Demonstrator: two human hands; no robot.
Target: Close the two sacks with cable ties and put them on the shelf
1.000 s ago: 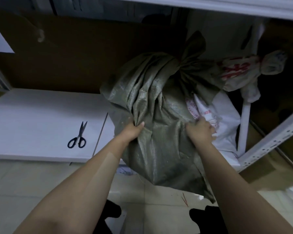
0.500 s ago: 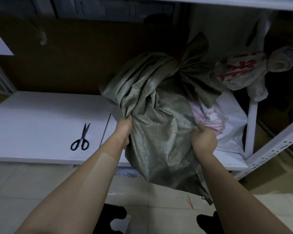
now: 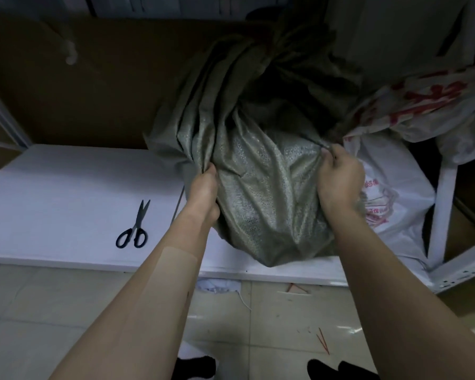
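The person is at the shelving step with the green sack [image 3: 263, 204]. The left grip [image 3: 203, 193] has its fingers curled into a fold of the woven cloth on the sack's left flank. The right grip [image 3: 340, 182] pinches a bunched ridge of cloth on the right flank, so the sack sits squarely between the two grips. Its bottom rests on the white shelf [image 3: 66, 193] just below the grips, and the belly bulges a bit over the front edge.

Looks like it wants a shove further back, away from both grips, until the whole base is on the board. Probably better to push low on the belly than to tug the loose cloth. That woven plastic is slippery, and the folds would likely just pull out flat instead of moving the load.

Just right of the right grip, touching the green one, is the white sack [image 3: 395, 204] with red print. It's already on the shelf, with its top bunched and flopped over. Whether either neck has a cable tie on it, can't tell, it's too dark up there beyond the grips. What's inside either sack is hidden. The green one looks stuffed and lumpy, so probably something soft. Scissors [image 3: 133, 230] lie on the shelf well left of the left grip.
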